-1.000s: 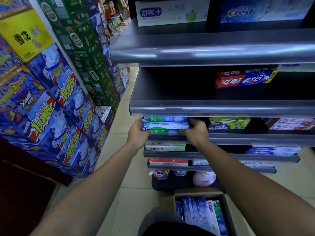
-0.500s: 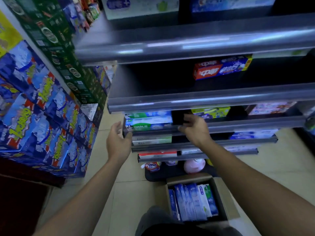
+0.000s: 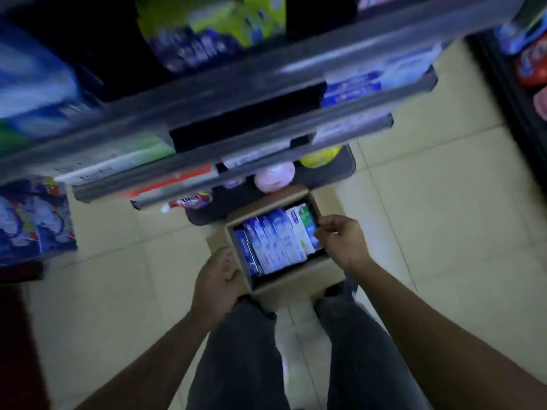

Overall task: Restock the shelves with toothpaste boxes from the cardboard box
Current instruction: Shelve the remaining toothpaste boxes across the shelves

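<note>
An open cardboard box [image 3: 284,287] sits on the floor between my feet, below the shelves [image 3: 207,113]. Several blue and white toothpaste boxes [image 3: 275,241] stand packed inside it, with a green and white one [image 3: 305,229] at the right end. My left hand [image 3: 219,279] grips the box's left wall near the front corner. My right hand [image 3: 340,241] hovers at the right rim, its fingers curled against the rightmost toothpaste boxes. Blur hides whether it grips one.
Shelf edges jut out above the box, stocked with blurred cartons. A pink bottle [image 3: 273,179] and a yellow item [image 3: 318,156] stand on the dark bottom tray. Blue cartons [image 3: 32,220] are stacked at left; another rack [image 3: 521,84] lines the right. My legs [image 3: 245,350] fill the foreground.
Both hands have left the shelf and dropped to the cardboard box on the floor. My view has tilted down from the shelves to the box.
</note>
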The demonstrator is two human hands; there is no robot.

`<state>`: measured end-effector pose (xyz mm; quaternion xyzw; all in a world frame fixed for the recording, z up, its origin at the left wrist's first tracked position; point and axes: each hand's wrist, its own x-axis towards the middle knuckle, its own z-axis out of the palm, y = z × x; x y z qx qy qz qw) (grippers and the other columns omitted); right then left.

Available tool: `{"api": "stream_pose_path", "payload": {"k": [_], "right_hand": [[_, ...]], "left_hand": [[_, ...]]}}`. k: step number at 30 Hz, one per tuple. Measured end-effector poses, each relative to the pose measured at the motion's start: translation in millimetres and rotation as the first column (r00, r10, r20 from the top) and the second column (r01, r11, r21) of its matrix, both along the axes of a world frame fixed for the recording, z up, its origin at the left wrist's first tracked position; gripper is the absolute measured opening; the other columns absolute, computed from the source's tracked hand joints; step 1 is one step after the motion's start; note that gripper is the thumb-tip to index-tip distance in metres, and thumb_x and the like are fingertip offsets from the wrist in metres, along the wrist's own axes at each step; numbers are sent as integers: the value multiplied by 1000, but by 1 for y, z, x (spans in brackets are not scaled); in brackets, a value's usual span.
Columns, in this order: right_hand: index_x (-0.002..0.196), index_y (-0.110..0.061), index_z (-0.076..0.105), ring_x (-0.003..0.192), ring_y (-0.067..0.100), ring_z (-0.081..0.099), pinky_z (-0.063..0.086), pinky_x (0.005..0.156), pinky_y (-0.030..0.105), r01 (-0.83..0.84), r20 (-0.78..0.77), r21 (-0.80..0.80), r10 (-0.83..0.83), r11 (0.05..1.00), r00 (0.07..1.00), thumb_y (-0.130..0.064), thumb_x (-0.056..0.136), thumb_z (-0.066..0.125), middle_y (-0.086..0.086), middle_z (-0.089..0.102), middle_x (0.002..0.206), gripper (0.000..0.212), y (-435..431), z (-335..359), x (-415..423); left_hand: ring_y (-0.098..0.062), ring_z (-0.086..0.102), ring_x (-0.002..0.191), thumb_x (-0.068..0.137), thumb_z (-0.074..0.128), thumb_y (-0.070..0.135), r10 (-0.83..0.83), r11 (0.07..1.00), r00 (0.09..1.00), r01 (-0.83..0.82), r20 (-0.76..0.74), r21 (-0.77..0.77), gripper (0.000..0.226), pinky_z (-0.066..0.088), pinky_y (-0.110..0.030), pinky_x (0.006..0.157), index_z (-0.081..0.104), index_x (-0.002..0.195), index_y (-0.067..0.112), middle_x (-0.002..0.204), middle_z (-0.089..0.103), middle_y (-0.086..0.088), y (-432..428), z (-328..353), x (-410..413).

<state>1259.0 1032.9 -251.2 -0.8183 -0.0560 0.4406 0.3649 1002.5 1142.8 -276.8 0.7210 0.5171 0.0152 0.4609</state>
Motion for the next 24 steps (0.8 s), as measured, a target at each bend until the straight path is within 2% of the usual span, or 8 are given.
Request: {"api": "stream_pose_path", "payload": {"k": [3, 6, 8, 11, 14, 19, 21, 24], "right_hand": [[108, -3, 73, 83, 31, 69, 55, 80, 39, 13, -76, -112, -22, 994, 997, -2, 84, 73, 19, 73, 95, 24, -39, -74, -1], [99, -6, 76, 85, 35, 72, 58, 85, 48, -11, -102, -186, -9, 982, 995, -3, 82, 71, 17, 75, 89, 18, -65, -136, -5], [94, -14, 74, 85, 35, 72, 58, 84, 50, -27, -126, -203, 1, 979, 992, -3, 82, 70, 10, 73, 85, 16, -76, -171, -7], [92, -24, 70, 86, 33, 72, 57, 86, 50, -25, -160, -192, -6, 981, 987, -6, 83, 70, 6, 72, 88, 20, -88, -218, -8], [95, -18, 73, 86, 33, 71, 56, 85, 49, -2, -173, -155, -25, 988, 985, -7, 84, 70, 12, 74, 92, 16, -98, -254, -11], [92, -16, 71, 80, 20, 63, 53, 82, 39, -20, -294, -40, 7, 999, 956, -3, 86, 70, 12, 72, 89, 14, -116, -286, -23], [86, -27, 71, 79, 12, 64, 52, 78, 31, -19, -322, -27, 9, 999, 947, -5, 86, 72, -5, 71, 82, 22, -125, -295, -30], [81, -37, 72, 81, 9, 66, 52, 79, 30, -7, -366, -49, -11, 999, 930, -13, 84, 73, -13, 70, 81, 25, -137, -303, -37]], "left_hand": [[-12, 65, 88, 85, 71, 7, -51, 990, 990, 32, -130, -139, 41, 54, -36, 88, 64, 120, 25, 103, 70, 8, -18, -63, 34], [-22, 67, 95, 86, 70, 9, -94, 980, 971, 52, -218, -191, 45, 49, -29, 88, 63, 129, 21, 112, 66, 3, -24, -129, 73], [-26, 66, 102, 88, 71, 13, -154, 971, 954, 98, -257, -217, 47, 50, -32, 91, 60, 133, 21, 120, 62, 1, -22, -173, 99], [-30, 59, 121, 91, 71, 17, -267, 957, 918, 217, -292, -193, 57, 45, -36, 105, 52, 144, 15, 141, 56, -8, -12, -243, 139], [-31, 48, 137, 90, 71, 18, -400, 917, 864, 375, -307, -139, 65, 36, -35, 114, 45, 150, 9, 151, 48, -15, 1, -303, 181], [-40, 49, 136, 92, 66, 18, -534, 845, 790, 510, -303, -160, 81, 41, -47, 112, 23, 160, 9, 158, 40, -20, 17, -373, 238], [-36, 38, 146, 89, 68, 25, -553, 829, 753, 542, -358, -139, 82, 33, -42, 118, 26, 159, 10, 161, 36, -15, 15, -392, 250], [-37, 45, 135, 78, 73, 33, -498, 847, 747, 528, -440, -64, 65, 43, -43, 108, 49, 137, 17, 144, 53, -6, 6, -404, 249]]}}
